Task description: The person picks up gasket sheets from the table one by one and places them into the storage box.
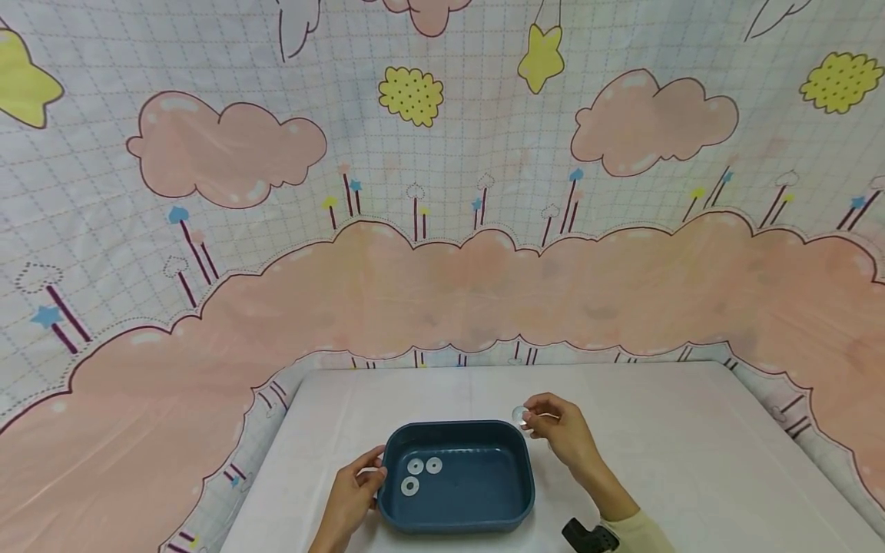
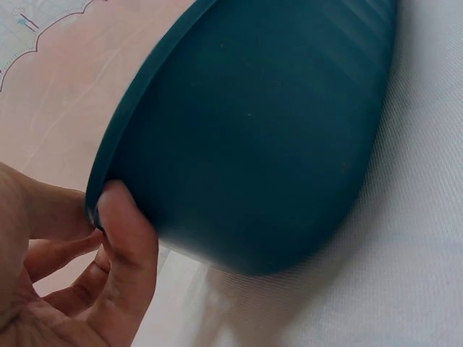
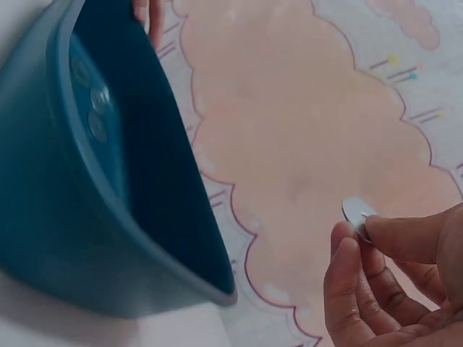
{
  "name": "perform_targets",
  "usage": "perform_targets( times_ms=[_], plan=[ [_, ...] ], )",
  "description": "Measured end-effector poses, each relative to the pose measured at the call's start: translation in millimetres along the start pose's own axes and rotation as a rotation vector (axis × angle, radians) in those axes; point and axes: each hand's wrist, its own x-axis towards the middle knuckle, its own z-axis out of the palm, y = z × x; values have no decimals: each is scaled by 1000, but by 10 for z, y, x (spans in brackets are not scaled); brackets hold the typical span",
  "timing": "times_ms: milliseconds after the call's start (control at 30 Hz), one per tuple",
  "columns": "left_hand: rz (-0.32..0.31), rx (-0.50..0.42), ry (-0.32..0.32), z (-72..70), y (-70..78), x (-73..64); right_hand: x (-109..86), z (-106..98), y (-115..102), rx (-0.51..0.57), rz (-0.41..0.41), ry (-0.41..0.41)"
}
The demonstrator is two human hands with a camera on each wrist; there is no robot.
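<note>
A dark blue plastic basin (image 1: 477, 491) stands on the white-covered table. My left hand (image 1: 349, 491) pinches its rim at the left side, thumb and fingers on either side of the rim in the left wrist view. Just off the basin's back right corner, my right hand (image 1: 563, 430) holds a shiny metal washer (image 3: 356, 211) between thumb and fingertips, with the thumb covering part of it. Inside the basin, toward the left, three flat washers (image 1: 410, 486) with centre holes lie apart from each other on the bottom.
The white cloth (image 1: 677, 438) covers the table around the basin. Behind the table hangs a printed curtain (image 1: 442, 292) with pink clouds and stars. A black band (image 1: 590, 536) is on the right wrist, by a pale sleeve.
</note>
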Motion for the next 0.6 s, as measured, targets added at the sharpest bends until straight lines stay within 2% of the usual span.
perform_targets(
  times_ms=[433,600],
  plan=[
    [-14,-2,0,19,11,10,-71,198,15,15,-89,-160],
    [-16,-3,4,19,17,2,-84,308,20,12,-83,-197]
  ],
)
